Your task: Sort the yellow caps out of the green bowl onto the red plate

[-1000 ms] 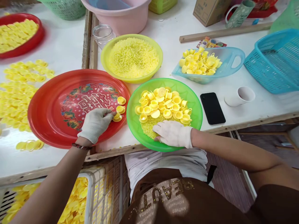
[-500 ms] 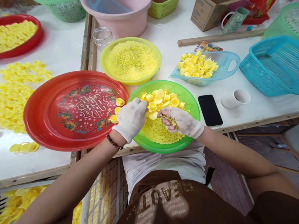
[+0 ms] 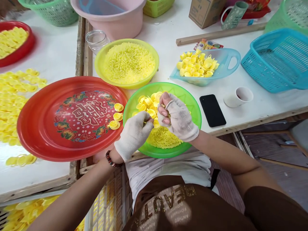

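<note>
My left hand [image 3: 135, 134], in a white fingerless glove, is closed in a pinch over the left side of the green basin [image 3: 192, 134]. A sliver of yellow shows at its fingertips, too small to name. Curled around yellow pellets, my right hand [image 3: 178, 118] is held close beside it, also gloved. Small yellow plastic cups [image 3: 146, 104] are heaped at the back of the basin, with loose yellow pellets [image 3: 165, 138] in front. Three cup-and-saucer pieces [image 3: 115, 124] stand at the right edge of the red tray [image 3: 43, 134].
Behind are a yellow bowl of pellets [image 3: 130, 62] and a blue scoop [image 3: 226, 61] of cups. To the right lie a phone [image 3: 212, 110], a paper cup [image 3: 238, 97] and a blue basket [image 3: 276, 61]. A glass jar [image 3: 96, 41] stands by the pink tub [image 3: 113, 19].
My right hand has turned and closed over the pellets that showed in its palm, rising slightly. My left hand has drawn back from the cup heap toward me. The view has shifted a little.
</note>
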Available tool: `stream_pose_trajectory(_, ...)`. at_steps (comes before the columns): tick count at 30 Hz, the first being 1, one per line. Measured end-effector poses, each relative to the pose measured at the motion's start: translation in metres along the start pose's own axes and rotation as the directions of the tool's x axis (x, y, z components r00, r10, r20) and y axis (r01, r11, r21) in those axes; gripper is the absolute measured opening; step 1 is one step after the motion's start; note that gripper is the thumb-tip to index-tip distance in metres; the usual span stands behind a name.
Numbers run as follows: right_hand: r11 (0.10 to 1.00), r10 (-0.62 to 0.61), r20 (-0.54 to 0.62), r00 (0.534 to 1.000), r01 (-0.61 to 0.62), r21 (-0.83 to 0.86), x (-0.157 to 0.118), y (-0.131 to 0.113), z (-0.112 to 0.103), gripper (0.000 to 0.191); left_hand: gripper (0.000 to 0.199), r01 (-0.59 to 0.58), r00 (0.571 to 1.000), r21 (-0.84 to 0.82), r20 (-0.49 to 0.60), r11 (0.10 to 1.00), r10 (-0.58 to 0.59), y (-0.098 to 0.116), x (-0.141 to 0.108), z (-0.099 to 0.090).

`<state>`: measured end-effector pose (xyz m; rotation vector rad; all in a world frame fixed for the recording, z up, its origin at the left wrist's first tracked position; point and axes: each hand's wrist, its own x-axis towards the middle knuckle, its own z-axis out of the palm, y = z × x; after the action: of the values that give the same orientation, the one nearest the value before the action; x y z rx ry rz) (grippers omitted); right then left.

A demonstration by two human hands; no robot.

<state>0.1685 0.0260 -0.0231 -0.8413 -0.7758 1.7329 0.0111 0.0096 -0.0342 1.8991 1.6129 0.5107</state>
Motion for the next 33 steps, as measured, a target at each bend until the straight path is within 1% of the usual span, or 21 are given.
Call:
stream_pose_trajectory(2, 0.997, -0.077, -0.01, 0.997, 0.077, 0.005, 0.003, 0.004, 0.002, 0.049, 0.018, 0.068, 0.996, -0.241, 0.072, 0.968, -0.052, -0.002, 0.001, 0.005)
stream_pose_trajectory(4, 0.987, -0.162, -0.006, 0.987, 0.163, 0.007, 0.005, 0.01, 0.001, 0.044, 0.024, 0.138, 0.986, -0.43, 0.147, 0.892, -0.082, -0.002, 0.001, 0.009)
stream_pose_trajectory(5, 0.981, -0.195, -0.005, 0.981, 0.195, 0.004, 0.006, 0.012, 0.0, 0.041, 0.026, 0.162, 0.982, -0.491, 0.17, 0.856, -0.088, -0.002, 0.0, 0.01)
stream_pose_trajectory(7, 0.975, -0.223, -0.007, 0.975, 0.223, -0.011, 0.008, 0.016, -0.003, 0.039, 0.029, 0.185, 0.977, -0.557, 0.19, 0.81, -0.092, -0.002, -0.001, 0.012)
stream_pose_trajectory(9, 0.974, -0.225, -0.01, 0.974, 0.225, -0.01, 0.008, 0.018, -0.004, 0.04, 0.028, 0.188, 0.978, -0.582, 0.188, 0.791, -0.094, -0.001, -0.001, 0.013)
stream_pose_trajectory(13, 0.977, -0.209, 0.001, 0.978, 0.208, 0.048, 0.008, 0.015, -0.005, 0.043, 0.027, 0.197, 0.977, -0.603, 0.189, 0.773, -0.101, 0.0, -0.002, 0.012)
stream_pose_trajectory(16, 0.986, -0.16, -0.031, 0.987, 0.162, 0.05, 0.009, 0.01, -0.004, 0.044, 0.028, 0.237, 0.966, -0.625, 0.232, 0.743, -0.113, 0.0, -0.002, 0.012)
stream_pose_trajectory(18, 0.992, -0.121, -0.066, 0.99, 0.122, 0.012, 0.007, 0.007, -0.005, 0.046, 0.029, 0.279, 0.953, -0.644, 0.278, 0.712, -0.121, 0.0, -0.003, 0.011)
stream_pose_trajectory(20, 0.995, -0.096, -0.07, 0.993, 0.094, -0.026, 0.004, 0.004, -0.008, 0.046, 0.029, 0.323, 0.937, -0.663, 0.324, 0.676, -0.13, 0.0, -0.004, 0.008)
stream_pose_trajectory(21, 0.995, -0.086, -0.051, 0.995, 0.084, -0.045, 0.002, 0.003, -0.011, 0.045, 0.029, 0.335, 0.933, -0.669, 0.333, 0.663, -0.136, -0.001, -0.004, 0.005)
stream_pose_trajectory(23, 0.994, -0.051, 0.018, 0.999, 0.053, -0.092, -0.004, 0.001, -0.018, 0.042, 0.029, 0.325, 0.94, -0.673, 0.304, 0.665, -0.153, -0.003, -0.006, -0.003)
stream_pose_trajectory(26, 0.982, 0.047, 0.099, 0.994, -0.027, -0.189, -0.014, 0.0, -0.028, 0.037, 0.029, 0.264, 0.964, -0.647, 0.2, 0.716, -0.174, -0.007, -0.011, -0.019)
stream_pose_trajectory(28, 0.967, 0.102, 0.139, 0.985, -0.065, -0.245, -0.02, 0.0, -0.03, 0.034, 0.03, 0.237, 0.972, -0.616, 0.156, 0.751, -0.178, -0.009, -0.014, -0.026)
stream_pose_trajectory(30, 0.95, 0.119, 0.199, 0.973, -0.053, -0.307, -0.023, 0.0, -0.028, 0.032, 0.031, 0.224, 0.974, -0.59, 0.143, 0.775, -0.173, -0.009, -0.016, -0.029)
stream_pose_trajectory(33, 0.908, 0.101, 0.281, 0.954, 0.027, -0.418, -0.025, 0.001, -0.02, 0.03, 0.032, 0.223, 0.974, -0.56, 0.167, 0.798, -0.155, -0.006, -0.015, -0.023)
